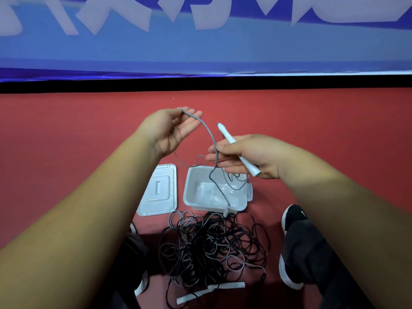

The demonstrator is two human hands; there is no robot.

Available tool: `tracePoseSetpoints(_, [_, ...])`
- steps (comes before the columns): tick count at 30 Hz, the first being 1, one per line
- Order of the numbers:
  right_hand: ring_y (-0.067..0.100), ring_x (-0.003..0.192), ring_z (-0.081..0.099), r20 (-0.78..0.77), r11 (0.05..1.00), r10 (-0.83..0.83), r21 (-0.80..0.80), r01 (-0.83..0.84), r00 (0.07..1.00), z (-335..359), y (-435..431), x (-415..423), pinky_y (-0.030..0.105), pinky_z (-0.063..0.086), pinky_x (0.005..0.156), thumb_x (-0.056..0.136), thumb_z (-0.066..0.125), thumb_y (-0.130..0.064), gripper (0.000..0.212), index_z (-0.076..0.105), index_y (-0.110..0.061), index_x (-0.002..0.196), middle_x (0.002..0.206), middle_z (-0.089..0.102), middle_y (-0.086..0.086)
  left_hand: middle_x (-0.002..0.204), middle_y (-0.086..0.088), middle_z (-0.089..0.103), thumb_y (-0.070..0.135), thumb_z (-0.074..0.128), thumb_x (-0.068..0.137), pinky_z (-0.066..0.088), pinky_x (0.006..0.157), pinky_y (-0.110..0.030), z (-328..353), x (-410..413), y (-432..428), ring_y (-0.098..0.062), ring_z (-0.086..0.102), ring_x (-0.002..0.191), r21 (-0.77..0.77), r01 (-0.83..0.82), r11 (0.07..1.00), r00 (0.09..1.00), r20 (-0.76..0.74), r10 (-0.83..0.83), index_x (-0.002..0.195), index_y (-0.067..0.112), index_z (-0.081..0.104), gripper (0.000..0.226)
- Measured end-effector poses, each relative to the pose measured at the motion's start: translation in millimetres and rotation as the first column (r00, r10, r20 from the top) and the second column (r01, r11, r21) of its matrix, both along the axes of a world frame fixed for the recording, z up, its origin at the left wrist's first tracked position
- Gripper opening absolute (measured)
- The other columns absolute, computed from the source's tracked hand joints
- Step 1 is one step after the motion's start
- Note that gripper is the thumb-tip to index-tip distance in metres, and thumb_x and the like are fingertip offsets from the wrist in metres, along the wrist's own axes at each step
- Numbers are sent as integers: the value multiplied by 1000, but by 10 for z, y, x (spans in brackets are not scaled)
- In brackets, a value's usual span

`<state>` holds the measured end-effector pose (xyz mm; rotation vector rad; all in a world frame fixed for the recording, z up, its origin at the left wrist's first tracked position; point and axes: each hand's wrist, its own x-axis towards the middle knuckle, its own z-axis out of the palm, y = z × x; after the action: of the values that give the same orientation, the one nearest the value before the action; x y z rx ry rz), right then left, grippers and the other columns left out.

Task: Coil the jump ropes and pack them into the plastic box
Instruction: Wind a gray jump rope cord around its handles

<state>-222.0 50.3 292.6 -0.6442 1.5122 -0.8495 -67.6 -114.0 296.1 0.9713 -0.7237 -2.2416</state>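
Centre frame: left hand (pixel 171 130) pinching the grey rope (pixel 210 134) at its top, grip narrow; right hand (pixel 252 157) gripping a white handle (pixel 237 149). Below, open plastic box (pixel 192 197) on the red floor (pixel 66 152), lid (pixel 158 190) just left, tangled jump ropes (pixel 211 246) heaped lower centre

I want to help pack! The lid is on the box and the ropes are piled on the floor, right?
Not quite: the head view shows the lid off, lying beside the open box. The ropes are piled on the floor.
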Motion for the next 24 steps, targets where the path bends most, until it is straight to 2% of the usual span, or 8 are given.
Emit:
tracePoseSetpoints(3, [27, 108, 77, 25, 992, -96, -83, 98, 995, 67, -17, 30, 42, 60, 99, 107, 62, -23, 19, 72, -15, 120, 110, 81, 3, 104, -23, 70, 7, 35, 110, 66, 73, -40, -35, 10, -3, -31, 79, 86, -48, 70, 996, 992, 113, -64, 106, -6, 57, 25])
tracePoseSetpoints(6, [34, 100, 79, 142, 962, -195, -167, 217, 971, 184, -39, 25, 44, 65, 88, 107, 61, -20, 18, 68, -12, 121, 111, 81, 9, 121, -20, 72, -1, 28, 100, 63, 88, -45, -93, 9, 94, -35, 76, 104, -111, 327, 939, 892, 366, -267, 122, -3, 57, 37])
tracePoseSetpoints(9, [37, 96, 79, 290, 903, -290, -232, 361, 912, 298, -59, -15, 46, 67, 79, 106, 63, -18, 16, 63, -11, 120, 111, 80, 13, 121, -15, 76, -12, 27, 91, 53, 105, -43, -162, 6, 260, -32, 72, 116, -161, 659, 735, 657, 598, -458, 124, 6, 66, 54])
tracePoseSetpoints(12, [38, 98, 79, 430, 820, -377, -257, 512, 820, 346, -78, -106, 46, 67, 78, 108, 59, -17, 15, 58, -11, 122, 112, 80, 13, 121, -7, 76, -13, 43, 96, 47, 99, -32, -219, 13, 379, -17, 69, 116, -146, 834, 532, 485, 655, -580, 121, 9, 71, 44])
tracePoseSetpoints(14, [39, 98, 78, 505, 763, -429, -242, 600, 749, 333, -81, -174, 46, 66, 76, 109, 58, -15, 17, 54, -11, 125, 113, 80, 14, 125, -9, 75, -4, 50, 102, 45, 94, -27, -247, 21, 406, -15, 66, 118, -145, 882, 448, 426, 649, -630, 124, 7, 71, 32])
tracePoseSetpoints(19, [33, 98, 79, 537, 700, -525, -168, 694, 660, 211, -80, -273, 45, 67, 79, 111, 55, -18, 13, 59, -11, 121, 110, 80, 15, 120, -12, 76, 10, 46, 110, 48, 108, -40, -228, 6, 380, -23, 70, 120, -157, 857, 490, 463, 653, -599, 119, 7, 71, 27])
tracePoseSetpoints(21, [30, 99, 79, 466, 730, -541, -153, 666, 700, 164, -85, -296, 44, 66, 84, 111, 55, -24, 21, 63, -11, 124, 112, 80, 14, 117, -12, 77, 11, 45, 111, 52, 104, -39, -171, 5, 369, -20, 74, 111, -149, 830, 537, 507, 602, -617, 116, 9, 71, 27])
tracePoseSetpoints(24, [28, 104, 78, 210, 854, -483, -100, 510, 850, 102, -70, -283, 46, 62, 96, 109, 55, -32, 30, 66, -16, 132, 118, 79, 8, 115, -13, 77, 9, 43, 110, 61, 91, -35, -50, -3, 361, -22, 76, 104, -146, 734, 664, 644, 460, -611, 118, 6, 69, 27])
